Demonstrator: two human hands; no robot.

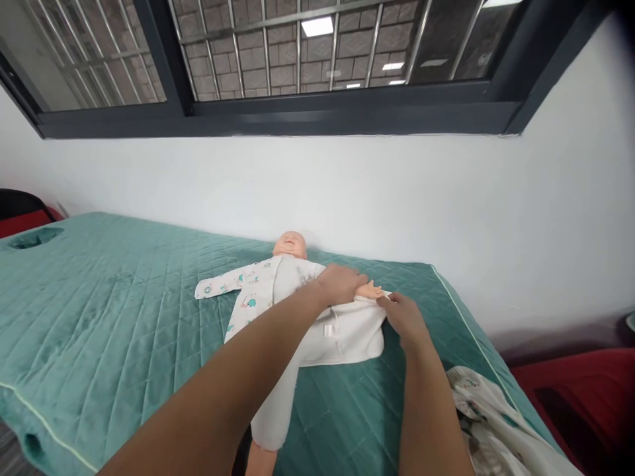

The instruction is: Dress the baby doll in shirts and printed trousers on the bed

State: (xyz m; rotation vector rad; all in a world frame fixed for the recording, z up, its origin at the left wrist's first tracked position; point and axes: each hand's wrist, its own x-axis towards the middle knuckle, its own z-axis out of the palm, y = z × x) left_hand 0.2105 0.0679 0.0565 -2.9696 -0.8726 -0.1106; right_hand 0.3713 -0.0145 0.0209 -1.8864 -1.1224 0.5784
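A baby doll lies on its back on a green quilted table, head toward the wall. It wears a white one-piece, and a printed white jacket is spread open under it. My left hand is closed round the doll's arm at the wrist. My right hand pinches the edge of the jacket's white sleeve just beside the doll's small hand. The doll's other sleeve lies flat and empty to the left.
A crumpled printed cloth lies at the table's near right corner. A white wall and a dark-framed window rise behind the table. Red furniture stands at the right, and a face hole shows at the table's far left end.
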